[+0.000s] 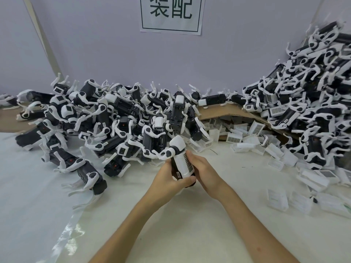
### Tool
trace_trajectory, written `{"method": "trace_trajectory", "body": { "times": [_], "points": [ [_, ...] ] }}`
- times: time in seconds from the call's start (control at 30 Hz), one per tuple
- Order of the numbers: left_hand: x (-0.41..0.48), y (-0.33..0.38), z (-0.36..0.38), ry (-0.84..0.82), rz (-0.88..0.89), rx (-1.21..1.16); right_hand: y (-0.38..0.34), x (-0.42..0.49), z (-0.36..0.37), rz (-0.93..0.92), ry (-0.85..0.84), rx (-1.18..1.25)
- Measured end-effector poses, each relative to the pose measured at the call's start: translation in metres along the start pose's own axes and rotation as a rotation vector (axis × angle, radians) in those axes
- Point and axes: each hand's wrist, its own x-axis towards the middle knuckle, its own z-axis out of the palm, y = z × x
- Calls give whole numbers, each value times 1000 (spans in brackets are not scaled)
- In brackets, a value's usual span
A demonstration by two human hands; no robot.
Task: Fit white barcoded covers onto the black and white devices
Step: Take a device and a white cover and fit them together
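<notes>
Centrally, one black and white device (177, 146) is held just over the bench (190, 234) by both hands. The left hand (171, 177) is curled round the device's lower end from the left, with the thumb laid across the bottom edge beside a small label. The right hand (202, 168) is wrapped on the right side, fingers tucked behind and a fingertip pressed at the upper right edge of the white barcoded cover (182, 164). The cover is seen lying on the device's body, barcode strip along its right edge; whether it is fully seated cannot be told. The device is tilted, white head end pointed up and away, legs splayed left. Both forearms are bare, extended forward and converging at the device. Behind, a left pile (114, 120) of devices is heaped by the wall, and a right pile (313, 101) is banked higher over cardboard (228, 111). Loose covers (245, 143) are scattered under the cardboard flap and along the bench's right side. A sign (171, 14) is stuck on the wall.
</notes>
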Motion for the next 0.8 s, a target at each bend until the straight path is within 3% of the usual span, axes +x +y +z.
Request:
{"method": "trace_trajectory", "body": {
  "times": [0.33,0.8],
  "points": [
    [-1,1,-1,-19,-34,-173,-1,0,2,71,-22,42],
    [0,-2,1,-76,25,-99,0,2,-3,23,-33,-85]
  ]
}}
